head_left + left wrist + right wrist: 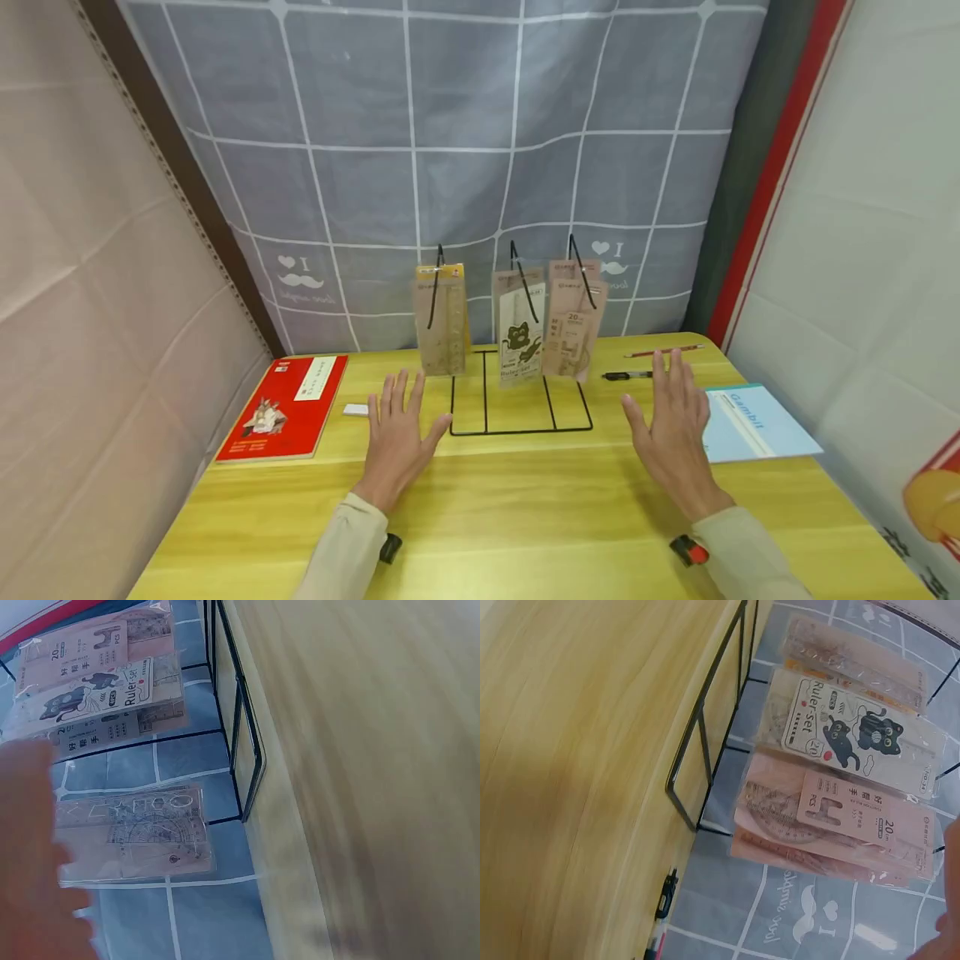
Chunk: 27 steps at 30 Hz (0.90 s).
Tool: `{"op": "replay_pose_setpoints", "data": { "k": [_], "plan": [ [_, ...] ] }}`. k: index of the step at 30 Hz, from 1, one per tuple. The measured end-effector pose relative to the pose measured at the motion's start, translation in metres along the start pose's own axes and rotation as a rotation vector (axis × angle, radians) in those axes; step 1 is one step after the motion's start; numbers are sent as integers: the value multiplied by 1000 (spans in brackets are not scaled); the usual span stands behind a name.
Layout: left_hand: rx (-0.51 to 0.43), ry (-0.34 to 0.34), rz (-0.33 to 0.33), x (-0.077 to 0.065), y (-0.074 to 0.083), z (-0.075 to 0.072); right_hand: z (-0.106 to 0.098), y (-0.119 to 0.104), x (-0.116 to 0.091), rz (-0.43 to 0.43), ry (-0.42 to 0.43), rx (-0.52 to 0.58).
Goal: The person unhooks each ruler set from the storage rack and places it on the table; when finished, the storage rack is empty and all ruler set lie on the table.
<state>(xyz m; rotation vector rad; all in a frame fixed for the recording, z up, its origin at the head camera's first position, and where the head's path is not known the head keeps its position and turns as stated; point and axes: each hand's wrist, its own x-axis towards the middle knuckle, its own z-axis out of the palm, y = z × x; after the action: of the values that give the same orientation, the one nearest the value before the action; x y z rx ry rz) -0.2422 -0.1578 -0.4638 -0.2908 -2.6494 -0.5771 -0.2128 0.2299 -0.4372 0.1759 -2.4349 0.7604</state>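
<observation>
My left hand (397,450) is held up over the table with its fingers spread, left of a black wire rack (521,431). On the other side my right hand (671,433) is raised the same way, palm forward and holding nothing. Three hooks of the rack carry clear ruler-set packs: a yellow-topped pack (442,321) at left, a white cat-print pack (520,333) in the middle, and pink packs (573,333) at right. Neither hand touches them. Only part of each hand shows in its wrist view.
A red book (281,417) lies at the left, with a white eraser (356,410) beside my left hand. Behind my right hand are a black pen (624,376) and a red pencil (663,351). A light blue notebook (757,425) lies at right. A grey checked curtain (465,92) hangs behind.
</observation>
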Motion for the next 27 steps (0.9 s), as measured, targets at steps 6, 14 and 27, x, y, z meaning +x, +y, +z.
{"op": "replay_pose_setpoints", "data": {
  "k": [6,14,27],
  "plan": [
    [-74,-262,-49,11,-3,19,1,2,1,53,-113,125],
    [-63,-437,-89,24,-11,42,5,3,-2,54,-126,122],
    [12,-535,-111,28,-14,47,2,10,11,108,-233,155]
  ]
}}
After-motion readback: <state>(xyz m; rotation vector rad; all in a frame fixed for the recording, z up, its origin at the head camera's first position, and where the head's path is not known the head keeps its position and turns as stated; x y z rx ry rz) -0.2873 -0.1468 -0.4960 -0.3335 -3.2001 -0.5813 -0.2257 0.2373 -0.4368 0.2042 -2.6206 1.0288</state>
